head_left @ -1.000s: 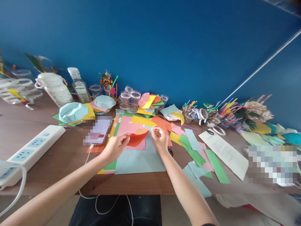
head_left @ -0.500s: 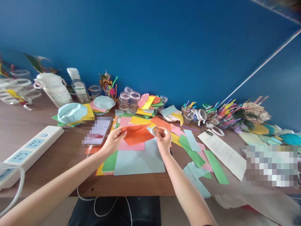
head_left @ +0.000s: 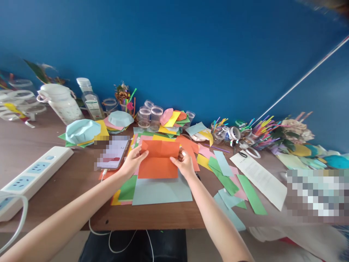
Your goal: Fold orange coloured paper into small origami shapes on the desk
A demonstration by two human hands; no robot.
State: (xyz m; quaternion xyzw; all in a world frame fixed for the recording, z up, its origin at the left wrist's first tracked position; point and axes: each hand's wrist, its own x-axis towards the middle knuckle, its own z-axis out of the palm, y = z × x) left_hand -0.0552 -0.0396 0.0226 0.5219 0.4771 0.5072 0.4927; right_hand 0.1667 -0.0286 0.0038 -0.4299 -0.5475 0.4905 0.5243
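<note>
Between both hands I hold an orange sheet of paper (head_left: 158,167), unfolded, with a crease running across its middle. My left hand (head_left: 133,158) pinches its left edge, thumb on the front. On the other side, my right hand (head_left: 187,163) grips the right edge, thumb in front and fingers behind. A small white thing, perhaps a ring, shows on a right finger. Below the orange sheet lies a light blue sheet (head_left: 160,193), on top of a green sheet (head_left: 128,191) and other coloured papers.
A phone (head_left: 113,153) lies left, near a white power strip (head_left: 38,178). Right are paper strips (head_left: 251,194) and a long white paper (head_left: 259,178). Along the blue wall stand plastic cups (head_left: 156,118), a bottle (head_left: 92,103), a white jug (head_left: 58,102) and colourful straws (head_left: 265,131).
The orange paper was folded over and tilted; now it is opened out flat, facing me. My right hand has shifted slightly down along its edge.
</note>
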